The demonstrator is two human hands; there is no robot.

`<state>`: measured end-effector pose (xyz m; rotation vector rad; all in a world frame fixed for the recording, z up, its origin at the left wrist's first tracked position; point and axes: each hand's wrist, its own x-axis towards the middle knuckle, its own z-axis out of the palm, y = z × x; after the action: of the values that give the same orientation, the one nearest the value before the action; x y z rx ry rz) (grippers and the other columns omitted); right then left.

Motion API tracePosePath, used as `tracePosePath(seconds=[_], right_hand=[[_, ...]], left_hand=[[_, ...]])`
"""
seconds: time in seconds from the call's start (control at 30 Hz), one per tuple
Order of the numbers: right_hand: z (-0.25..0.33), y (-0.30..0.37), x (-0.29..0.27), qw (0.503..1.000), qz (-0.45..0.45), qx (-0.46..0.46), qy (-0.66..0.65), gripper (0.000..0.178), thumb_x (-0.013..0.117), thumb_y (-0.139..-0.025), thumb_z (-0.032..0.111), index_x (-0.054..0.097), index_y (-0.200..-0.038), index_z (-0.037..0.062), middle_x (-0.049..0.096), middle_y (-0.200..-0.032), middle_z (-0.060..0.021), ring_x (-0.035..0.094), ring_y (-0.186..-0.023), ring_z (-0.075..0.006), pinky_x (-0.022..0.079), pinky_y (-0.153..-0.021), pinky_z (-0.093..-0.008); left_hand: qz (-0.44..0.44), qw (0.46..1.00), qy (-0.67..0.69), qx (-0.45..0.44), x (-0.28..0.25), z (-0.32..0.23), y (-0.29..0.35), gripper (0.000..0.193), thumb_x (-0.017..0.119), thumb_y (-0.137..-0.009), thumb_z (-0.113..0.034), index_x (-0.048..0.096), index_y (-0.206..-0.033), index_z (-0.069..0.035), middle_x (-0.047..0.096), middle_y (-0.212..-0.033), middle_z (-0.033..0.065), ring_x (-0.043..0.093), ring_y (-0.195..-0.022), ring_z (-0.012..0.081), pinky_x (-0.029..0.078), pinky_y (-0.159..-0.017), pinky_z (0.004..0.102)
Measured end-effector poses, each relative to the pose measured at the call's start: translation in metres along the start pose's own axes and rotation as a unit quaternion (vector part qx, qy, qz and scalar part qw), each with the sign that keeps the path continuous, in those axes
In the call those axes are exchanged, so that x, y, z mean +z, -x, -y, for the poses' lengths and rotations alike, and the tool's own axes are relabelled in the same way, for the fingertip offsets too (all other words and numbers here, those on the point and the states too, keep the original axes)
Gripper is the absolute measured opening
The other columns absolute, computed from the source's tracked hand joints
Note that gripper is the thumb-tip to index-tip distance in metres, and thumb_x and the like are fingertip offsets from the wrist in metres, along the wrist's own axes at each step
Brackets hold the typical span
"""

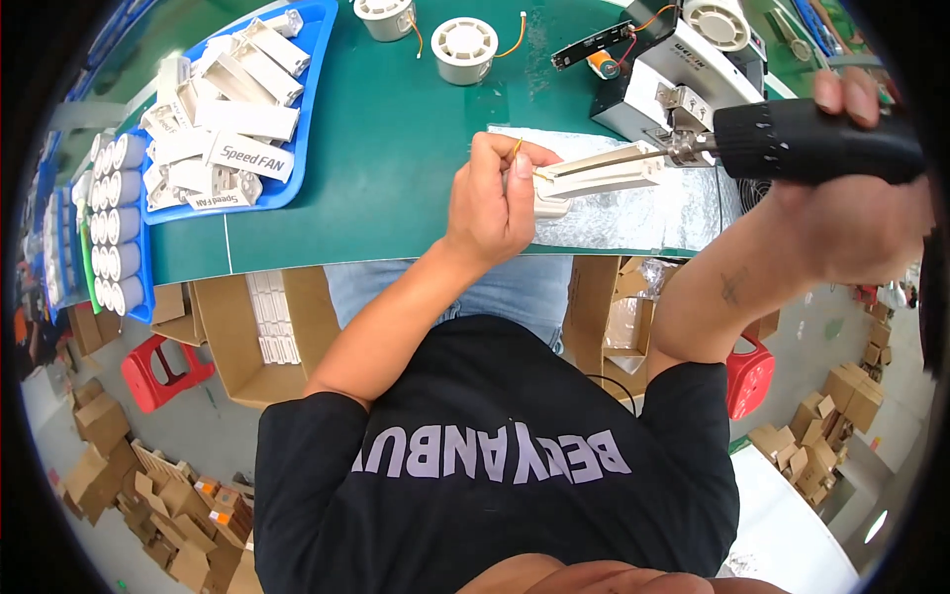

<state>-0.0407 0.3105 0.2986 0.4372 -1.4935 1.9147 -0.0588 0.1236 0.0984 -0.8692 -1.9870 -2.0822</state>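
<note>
My left hand (488, 203) is closed on the near end of a long white plastic housing (625, 172), its thumb and fingers pinching it. A short bit of yellow wire (517, 148) shows by the fingertips. My right hand (856, 223) wraps round a black electric screwdriver (807, 141), held nearly level. Its long thin bit (614, 159) reaches left along the open housing, and the tip ends close to my left thumb. Whether a screw sits under the tip is too small to tell. Beneath the housing lies a silvery sheet (683, 213) on the green table (366, 178).
A blue tray (315, 94) of white housings stands at the left, beside rows of white cylinders (123, 223). White round fan units (465, 51) with wires sit at the back. A boxy metal device (633, 104) and a small circuit board (594, 46) are at the back right.
</note>
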Motion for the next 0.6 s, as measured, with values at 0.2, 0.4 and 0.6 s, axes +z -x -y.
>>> tracePosePath(seconds=[0.2,0.4,0.6], right_hand=[[-0.013,0.0,0.019,0.995,-0.046,-0.025,0.084,0.057,0.045,-0.094,0.053,0.047,-0.104,-0.0027,0.051,-0.086,-0.0133,0.051,-0.06,-0.0182,0.046,-0.051,-0.0298],[-0.017,-0.003,0.022,0.98,-0.089,-0.057,0.17,0.063,0.044,-0.094,0.059,0.046,-0.101,-0.0038,0.05,-0.08,-0.0116,0.052,-0.053,-0.0159,0.047,-0.043,-0.0263],[-0.024,-0.005,0.024,0.956,-0.126,-0.083,0.251,0.069,0.043,-0.095,0.064,0.045,-0.097,-0.0049,0.049,-0.073,-0.0099,0.052,-0.045,-0.0136,0.048,-0.035,-0.0229]], left_hand=[[-0.006,1.0,0.009,-0.022,0.0,0.001,0.003,0.009,0.044,-0.098,-0.006,0.043,-0.096,0.002,0.069,-0.083,0.0127,0.064,-0.06,0.0241,0.051,-0.057,0.0345],[-0.015,1.0,0.013,-0.005,0.001,0.007,0.005,0.008,0.045,-0.097,-0.006,0.042,-0.096,0.002,0.069,-0.082,0.0124,0.064,-0.059,0.0236,0.05,-0.055,0.0341],[-0.009,0.999,0.034,-0.018,0.002,0.003,0.003,0.009,0.046,-0.096,-0.004,0.039,-0.096,0.001,0.069,-0.081,0.0127,0.062,-0.056,0.0218,0.049,-0.054,0.0329]])
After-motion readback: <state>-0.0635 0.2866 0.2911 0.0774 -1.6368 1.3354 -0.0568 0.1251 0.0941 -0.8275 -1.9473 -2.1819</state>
